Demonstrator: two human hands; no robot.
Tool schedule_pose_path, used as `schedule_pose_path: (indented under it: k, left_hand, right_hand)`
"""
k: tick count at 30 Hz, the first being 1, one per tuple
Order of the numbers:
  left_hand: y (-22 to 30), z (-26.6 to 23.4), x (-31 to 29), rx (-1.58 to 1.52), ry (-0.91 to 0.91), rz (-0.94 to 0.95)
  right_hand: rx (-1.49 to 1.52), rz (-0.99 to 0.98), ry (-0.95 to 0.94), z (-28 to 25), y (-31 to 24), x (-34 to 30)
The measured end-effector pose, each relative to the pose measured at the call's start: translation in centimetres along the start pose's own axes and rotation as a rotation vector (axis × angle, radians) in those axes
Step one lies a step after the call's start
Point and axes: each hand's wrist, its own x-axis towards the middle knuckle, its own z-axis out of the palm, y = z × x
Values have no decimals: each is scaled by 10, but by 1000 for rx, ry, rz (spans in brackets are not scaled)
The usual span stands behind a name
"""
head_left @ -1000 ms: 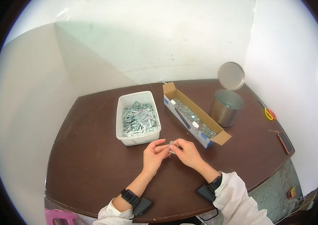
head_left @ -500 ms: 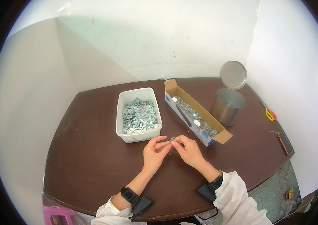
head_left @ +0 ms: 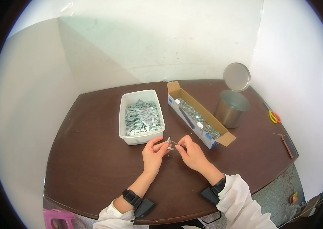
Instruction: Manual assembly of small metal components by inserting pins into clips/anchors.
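My left hand [head_left: 153, 155] is closed on a small silvery metal piece [head_left: 168, 140], which sticks up past the fingertips. A short, flat pale strip [head_left: 171, 148] also juts out beside the thumb. Close by on the right, my right hand [head_left: 192, 154] pinches a thin sliver [head_left: 174, 142], too small to name, pointing at the left hand's piece. Just beyond the hands stands a white plastic tub [head_left: 122, 114] holding many flat metallic strips [head_left: 142, 118]. To its right lies a long open cardboard box [head_left: 197, 102] filled with small grey metal bits [head_left: 203, 121].
A round metal can [head_left: 228, 116] stands right of the box, with a round lid [head_left: 237, 76] behind it. Scissors [head_left: 274, 116] with yellow and red handles and a phone [head_left: 289, 145] lie along the right table edge. White panels [head_left: 161, 42] enclose the table. A pink stool [head_left: 59, 217] is lower left.
My hands have come slightly apart, the left moving a little to the left. The metal piece and pale strip now show more plainly between them. The containers have stayed put.
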Motion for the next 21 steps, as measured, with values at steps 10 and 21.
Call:
schedule_pose_path:
  k: [10,21]
  left_hand:
    - [0,0,0,32,-23,17]
    - [5,6,-8,403,-16,215]
  right_hand:
    - [-98,-215,135,-3,-9,-2]
    - [-236,-282,160,-9,-18,-2]
